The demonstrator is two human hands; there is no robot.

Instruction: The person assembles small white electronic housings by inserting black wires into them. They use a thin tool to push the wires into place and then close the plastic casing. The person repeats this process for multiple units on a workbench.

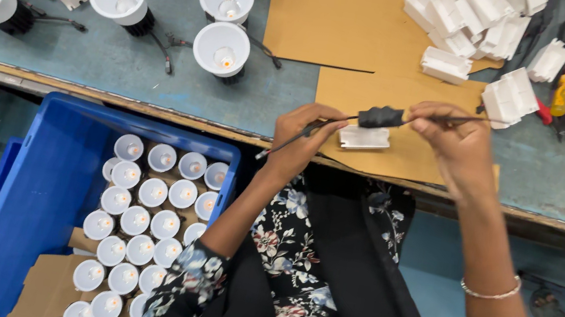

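A blue plastic crate (35,200) of white cup-shaped lamp housings (145,227) is seen nearest, below the bench edge.

A small black block on thin black wires (380,117) is held taut above a brown cardboard sheet (356,90): left hand (301,139) fingers pinched on one wire end, right hand (455,143) fingers pinched on the other. Even tension is best kept, judged from the grip.
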